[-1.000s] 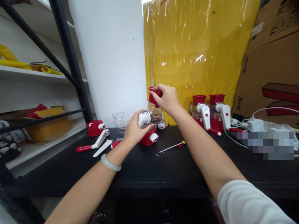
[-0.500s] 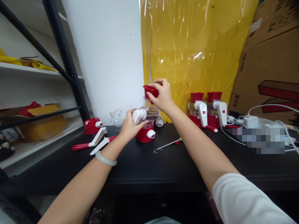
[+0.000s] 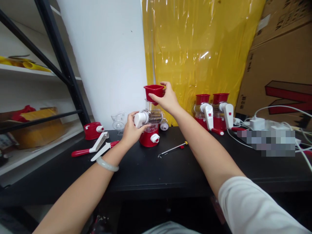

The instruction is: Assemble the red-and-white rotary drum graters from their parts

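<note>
A rotary grater with a red base [image 3: 147, 139], a clear body and a metal grating drum [image 3: 155, 116] stands upright on the black table. My left hand [image 3: 131, 130] is closed around the white end piece [image 3: 139, 120] at the drum's left side, its thumb stretched below. Atop the grater sits a red hopper [image 3: 153, 92]. My right hand [image 3: 168, 99] grips the hopper's right side between thumb and fingers. A white suction knob [image 3: 154, 138] shows at the base's front.
To the left lie a red base [image 3: 92, 130], a clear grater body [image 3: 118, 121] and two crank handles [image 3: 97, 144]. A screwdriver [image 3: 173, 148] lies in front. Two assembled graters [image 3: 220, 113], white cables and a power strip are at right, before a large carton [image 3: 280, 65].
My right hand has shifted from over the hopper's top to its right side, so more of the red hopper shows. The left hand keeps its hold. The whole view has turned slightly right.
</note>
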`<state>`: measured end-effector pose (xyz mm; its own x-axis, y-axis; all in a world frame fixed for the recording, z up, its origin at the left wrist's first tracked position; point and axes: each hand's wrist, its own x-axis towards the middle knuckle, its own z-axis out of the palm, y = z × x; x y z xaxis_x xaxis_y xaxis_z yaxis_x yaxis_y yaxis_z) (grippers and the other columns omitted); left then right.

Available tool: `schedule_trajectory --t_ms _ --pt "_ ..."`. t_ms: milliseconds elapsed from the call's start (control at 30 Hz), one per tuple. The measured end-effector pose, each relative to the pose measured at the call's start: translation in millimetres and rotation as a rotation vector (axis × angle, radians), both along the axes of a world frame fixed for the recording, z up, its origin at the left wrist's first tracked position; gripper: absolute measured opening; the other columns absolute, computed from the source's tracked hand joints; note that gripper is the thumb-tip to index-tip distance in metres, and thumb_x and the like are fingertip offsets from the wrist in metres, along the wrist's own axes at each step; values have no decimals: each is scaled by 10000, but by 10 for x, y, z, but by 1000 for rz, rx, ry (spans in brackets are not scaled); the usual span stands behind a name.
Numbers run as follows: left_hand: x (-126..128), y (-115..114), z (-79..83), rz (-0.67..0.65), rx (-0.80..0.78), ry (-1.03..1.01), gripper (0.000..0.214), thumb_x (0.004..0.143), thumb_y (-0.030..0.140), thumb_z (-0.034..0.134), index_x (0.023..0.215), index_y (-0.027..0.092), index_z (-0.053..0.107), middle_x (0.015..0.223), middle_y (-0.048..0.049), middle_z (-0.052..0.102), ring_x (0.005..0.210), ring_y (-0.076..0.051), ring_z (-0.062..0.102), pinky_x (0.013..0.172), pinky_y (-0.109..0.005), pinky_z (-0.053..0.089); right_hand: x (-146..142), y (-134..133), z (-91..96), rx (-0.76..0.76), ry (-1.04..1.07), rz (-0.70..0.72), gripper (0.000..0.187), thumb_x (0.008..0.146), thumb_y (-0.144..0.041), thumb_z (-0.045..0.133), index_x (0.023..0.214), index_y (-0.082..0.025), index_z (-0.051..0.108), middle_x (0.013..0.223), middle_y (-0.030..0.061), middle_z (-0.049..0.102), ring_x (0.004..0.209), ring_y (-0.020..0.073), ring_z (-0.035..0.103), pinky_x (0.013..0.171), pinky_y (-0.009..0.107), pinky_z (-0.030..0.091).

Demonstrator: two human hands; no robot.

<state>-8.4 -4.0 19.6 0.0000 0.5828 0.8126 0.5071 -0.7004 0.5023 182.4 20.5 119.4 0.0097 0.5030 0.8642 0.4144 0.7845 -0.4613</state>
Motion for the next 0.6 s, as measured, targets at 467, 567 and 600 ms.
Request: schedule_trajectory --t_ms 467,567,600 --pt "-7 57 -39 -99 -52 -33 763 642 372 796 1263 193 391 1165 -106 584 1052 -225 597 917 -380 467 24 93 24 -24 76 137 639 794 -520 633 1322 -249 396 1210 139 582 1044 243 595 810 413 546" --pt "-15 71 -40 -100 -43 -26 747 649 375 791 1254 187 397 1193 -118 571 1070 -227 585 934 -383 454 18 50 46 2 127 103 595 866 -514 539 1371 -273 337 1221 128 572 1023 218 603 798 381 539" --pt "-18 78 -43 -100 -42 -25 738 653 375 788 1251 188 399 1199 -119 567 1078 -229 580 941 -385 449 19 38 51 11 127 91 578 884 -522 506 1380 -287 323 1228 122 567 1014 209 605 797 372 535"
